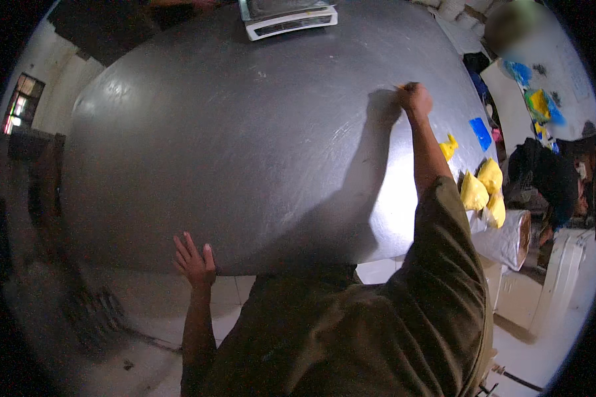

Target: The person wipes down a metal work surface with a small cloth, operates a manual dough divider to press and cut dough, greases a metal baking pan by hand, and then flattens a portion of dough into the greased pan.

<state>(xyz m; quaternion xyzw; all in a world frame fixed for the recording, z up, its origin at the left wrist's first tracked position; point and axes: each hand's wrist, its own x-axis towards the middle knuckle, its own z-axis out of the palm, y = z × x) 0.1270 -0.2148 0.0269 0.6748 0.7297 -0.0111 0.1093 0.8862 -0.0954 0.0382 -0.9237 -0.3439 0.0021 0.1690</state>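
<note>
Your right hand (pixel 414 98), clenched at 1 o'clock on the desk (pixel 232 145), needs even pressure; keep the left hand (pixel 193 261), flat, bracing the near edge.

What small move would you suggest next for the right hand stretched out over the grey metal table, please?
Probably draw the right hand back toward the body: it is closed at full reach on the grey metal table, while the left hand only braces the near edge.

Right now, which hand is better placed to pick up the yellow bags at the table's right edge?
Right. The right hand is stretched out over the table, on the side of the yellow bags. The left hand rests at the near edge, far from them.
</note>
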